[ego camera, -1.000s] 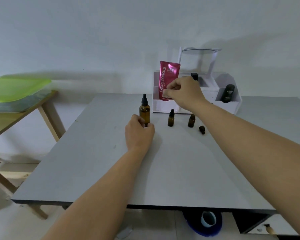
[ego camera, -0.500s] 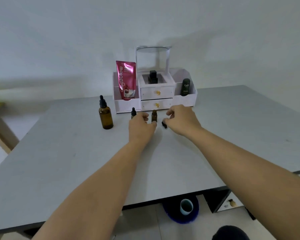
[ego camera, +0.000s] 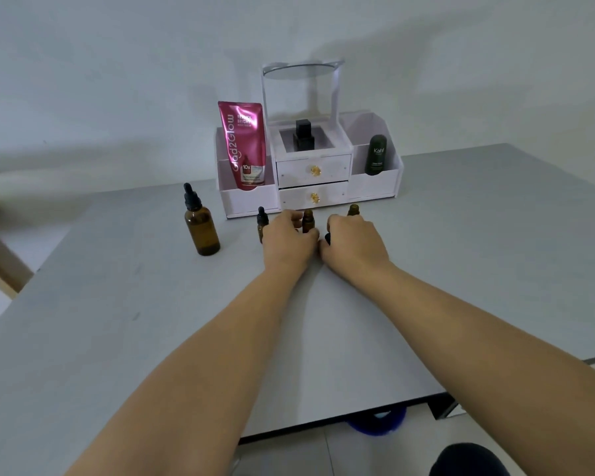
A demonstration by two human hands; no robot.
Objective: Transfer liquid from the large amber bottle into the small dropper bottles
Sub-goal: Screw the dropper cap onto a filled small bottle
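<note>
Smooth grey tabletop (ego camera: 117, 304) (cylindrical amber glass bottle (ego camera: 201, 231))

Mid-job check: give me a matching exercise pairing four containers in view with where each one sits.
Things: 1 large amber bottle; 2 pink tube; 3 dark green bottle; 4 black bottle.
Places: a organizer's right compartment; b on the table; c organizer's top middle compartment; d organizer's left compartment.
Pairs: 1-b, 2-d, 3-a, 4-c.
</note>
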